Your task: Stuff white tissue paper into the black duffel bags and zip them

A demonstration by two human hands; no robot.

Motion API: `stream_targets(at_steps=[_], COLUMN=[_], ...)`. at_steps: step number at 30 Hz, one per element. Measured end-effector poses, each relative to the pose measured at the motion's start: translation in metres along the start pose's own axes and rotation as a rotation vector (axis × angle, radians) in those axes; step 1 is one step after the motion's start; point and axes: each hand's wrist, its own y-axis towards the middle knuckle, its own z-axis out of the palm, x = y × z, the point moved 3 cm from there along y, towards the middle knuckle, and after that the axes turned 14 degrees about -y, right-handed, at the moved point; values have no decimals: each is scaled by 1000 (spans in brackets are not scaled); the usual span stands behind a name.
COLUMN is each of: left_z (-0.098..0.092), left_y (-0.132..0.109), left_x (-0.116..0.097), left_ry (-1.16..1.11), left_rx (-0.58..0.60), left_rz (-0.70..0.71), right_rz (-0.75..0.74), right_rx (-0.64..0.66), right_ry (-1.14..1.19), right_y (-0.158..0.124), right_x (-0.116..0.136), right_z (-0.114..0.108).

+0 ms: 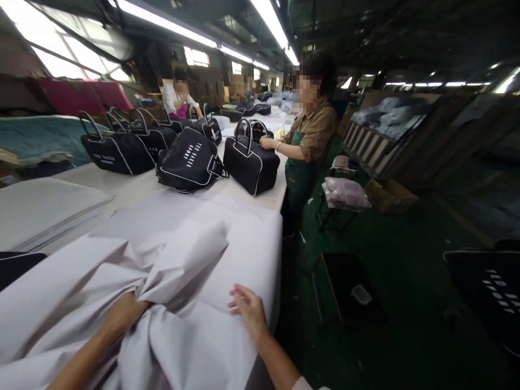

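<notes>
Large sheets of white tissue paper [182, 254] lie crumpled and folded over the near end of the long table. My left hand [124, 314] is closed on a bunched fold of that paper, its fingers mostly buried under the sheet. My right hand [248, 310] lies open on the paper near the table's right edge, fingers stretched out and holding nothing. Farther up the table stand several black duffel bags with white piping [189, 160], one of them lying on its side.
A person in a green apron [306, 143] stands at the table's right side, hands on a black bag [249, 162]. Another person [179, 100] works farther back. A flat paper stack [44, 208] lies left. Beside the table are a stool with wrapped bundles [345, 192] and a dark bin [349, 287].
</notes>
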Motion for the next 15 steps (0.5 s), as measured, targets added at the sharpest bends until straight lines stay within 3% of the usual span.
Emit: stream_targets(at_steps=[2,3,4,6,10,15], left_z=[9,17,25,39,49,47], left_y=[8,9,9,10,17,24], left_x=[39,55,69,87,101,106], left_ry=[59,83,105,136,162,130], left_rx=[38,51,58,62,60,41], left_rz=[-61,-86,-105,-119,-103,-45], right_rz=[187,276,343,438,485,356], right_rx=[-396,-478,-497,-400,-189,-91], right_ry=[-92,-123,-128,-76,75,200], right_y=[5,7,10,18,29,24], right_x=[-46,-68,-87,-113,-128,-119], right_z=[-59,-83,-102,-122,-118,-100])
